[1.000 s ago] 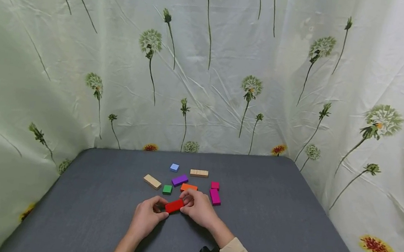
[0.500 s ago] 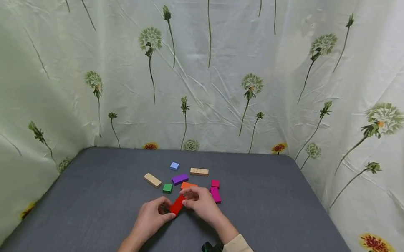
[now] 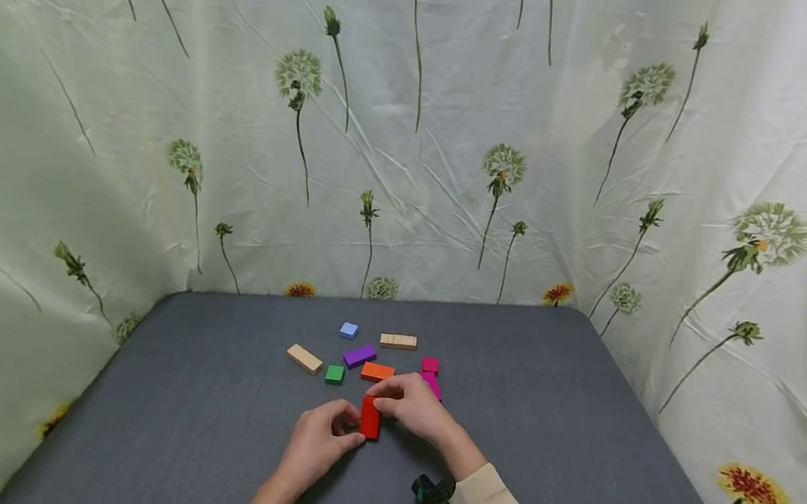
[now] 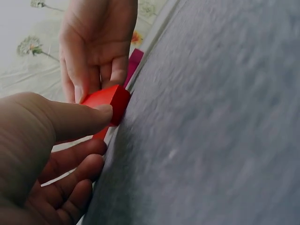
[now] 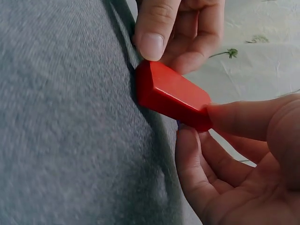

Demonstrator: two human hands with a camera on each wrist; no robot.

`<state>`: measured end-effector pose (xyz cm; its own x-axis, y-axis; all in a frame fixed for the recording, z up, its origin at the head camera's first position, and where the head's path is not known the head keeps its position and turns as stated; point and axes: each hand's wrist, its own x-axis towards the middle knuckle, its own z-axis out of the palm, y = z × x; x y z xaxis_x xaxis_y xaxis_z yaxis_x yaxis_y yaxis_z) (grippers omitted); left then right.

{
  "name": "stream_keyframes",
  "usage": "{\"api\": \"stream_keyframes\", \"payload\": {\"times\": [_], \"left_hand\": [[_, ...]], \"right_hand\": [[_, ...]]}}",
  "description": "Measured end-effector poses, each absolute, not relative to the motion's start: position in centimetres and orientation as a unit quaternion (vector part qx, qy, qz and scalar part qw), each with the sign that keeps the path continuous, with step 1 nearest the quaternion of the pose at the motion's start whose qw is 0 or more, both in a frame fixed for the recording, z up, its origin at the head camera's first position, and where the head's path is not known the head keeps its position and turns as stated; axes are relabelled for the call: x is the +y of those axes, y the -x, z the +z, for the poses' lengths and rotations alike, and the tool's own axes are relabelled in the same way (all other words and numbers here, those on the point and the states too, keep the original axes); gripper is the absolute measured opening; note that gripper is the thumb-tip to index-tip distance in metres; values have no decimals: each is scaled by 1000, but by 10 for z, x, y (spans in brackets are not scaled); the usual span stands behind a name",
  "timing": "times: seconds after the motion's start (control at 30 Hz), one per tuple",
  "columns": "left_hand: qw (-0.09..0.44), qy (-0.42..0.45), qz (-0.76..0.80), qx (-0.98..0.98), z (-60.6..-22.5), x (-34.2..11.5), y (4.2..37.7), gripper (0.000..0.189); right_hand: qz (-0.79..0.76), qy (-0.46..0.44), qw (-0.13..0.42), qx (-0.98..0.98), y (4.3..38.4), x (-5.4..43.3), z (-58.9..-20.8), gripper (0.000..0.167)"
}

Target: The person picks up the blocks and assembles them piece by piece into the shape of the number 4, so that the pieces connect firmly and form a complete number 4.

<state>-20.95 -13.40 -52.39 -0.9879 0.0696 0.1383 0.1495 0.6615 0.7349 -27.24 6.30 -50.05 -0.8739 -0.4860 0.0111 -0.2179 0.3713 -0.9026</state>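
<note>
A glossy red block (image 3: 370, 418) stands near the middle of the grey table, its lower end right at the tabletop. My right hand (image 3: 414, 409) pinches the upper end between thumb and fingers, as the right wrist view shows. At the lower end is my left hand (image 3: 320, 442), its thumb (image 4: 96, 117) pressed against the red face and its other fingers curled beside it. Just beyond the right fingers lies an orange block (image 3: 377, 372). A magenta block (image 3: 432, 387) is partly covered by the right hand.
Farther back lie a green square block (image 3: 335, 375), a purple block (image 3: 360, 355), a small blue block (image 3: 348, 330) and two plain wooden blocks, one left (image 3: 304, 358) and one at the back (image 3: 398, 341). A pink square block (image 3: 431, 365) touches the magenta one. A flowered curtain (image 3: 415, 161) surrounds the table.
The red block has turned from lying slanted sideways between the hands to upright, moving slightly right. My left hand has followed it rightward; the right hand has shifted a little right.
</note>
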Motion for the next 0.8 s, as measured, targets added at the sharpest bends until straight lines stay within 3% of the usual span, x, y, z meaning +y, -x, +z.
{"api": "stream_keyframes", "payload": {"times": [0.8], "left_hand": [[49,82,-352,-931,-524,-125,202,25]], "right_hand": [[-442,232,151,853,276,67,-506,18]]}}
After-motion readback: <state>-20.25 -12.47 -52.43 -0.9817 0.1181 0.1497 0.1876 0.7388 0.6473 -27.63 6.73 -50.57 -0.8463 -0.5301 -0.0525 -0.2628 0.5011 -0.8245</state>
